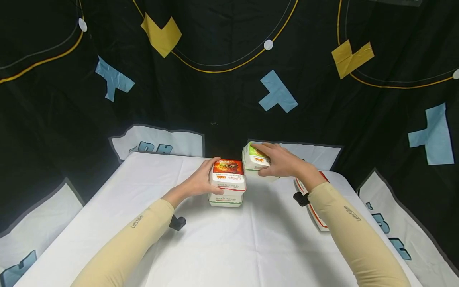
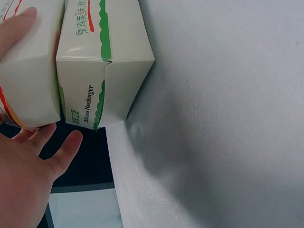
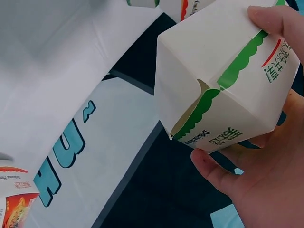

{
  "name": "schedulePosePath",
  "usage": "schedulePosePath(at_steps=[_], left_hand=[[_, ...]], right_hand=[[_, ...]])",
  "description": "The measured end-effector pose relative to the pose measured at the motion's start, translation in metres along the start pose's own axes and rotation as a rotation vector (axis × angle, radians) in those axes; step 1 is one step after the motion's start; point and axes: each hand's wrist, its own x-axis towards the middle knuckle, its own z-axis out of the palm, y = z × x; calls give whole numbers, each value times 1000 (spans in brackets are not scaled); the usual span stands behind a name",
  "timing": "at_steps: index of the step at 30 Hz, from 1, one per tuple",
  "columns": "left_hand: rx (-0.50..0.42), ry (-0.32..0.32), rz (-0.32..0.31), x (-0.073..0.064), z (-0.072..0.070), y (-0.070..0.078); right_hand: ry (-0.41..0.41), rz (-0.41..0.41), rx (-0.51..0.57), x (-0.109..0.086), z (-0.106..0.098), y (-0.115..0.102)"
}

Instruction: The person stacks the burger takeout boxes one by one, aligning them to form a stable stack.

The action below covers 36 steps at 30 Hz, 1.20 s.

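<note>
My left hand [image 1: 199, 180] grips a red-topped hamburger box [image 1: 229, 177], thumb on the near side and fingers at the far side. Under that box is a green-trimmed hamburger box [image 1: 226, 201], standing on the table; in the left wrist view its printed side [image 2: 83, 102] shows. My right hand [image 1: 281, 160] holds another green-topped hamburger box [image 1: 252, 161] beside the stack, tilted and raised off the table. In the right wrist view, this box [image 3: 199, 61] has a slightly gaping lid corner, with thumb and fingers around it.
A white cloth covers the table [image 1: 222, 247]. Another red-trimmed box [image 1: 319, 219] lies at the right, partly hidden by my right forearm. Behind the table hangs a black curtain [image 1: 222, 107] with blue and gold patches.
</note>
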Motion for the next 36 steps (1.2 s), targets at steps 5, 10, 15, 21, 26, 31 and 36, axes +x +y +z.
schedulePosePath(at_steps=[5,10,15,21,26,31,36], left_hand=[[0,-1,4,1,0,-2],[2,3,8,1,0,-4],[2,3,11,1,0,-5],[-3,-1,4,1,-1,-4],[-4,-5,-3,0,-1,-2],[-13,-7,11,0,-1,-3],[-16,-9,7,0,-1,-3]], right_hand=[[-10,1,2,2,-2,-7],[-6,4,10,5,-2,-13],[1,4,2,10,-1,-17],[1,4,3,14,0,-22],[3,-5,-6,15,0,-25],[7,-12,-13,16,0,-29],[23,-25,-29,19,1,-33]])
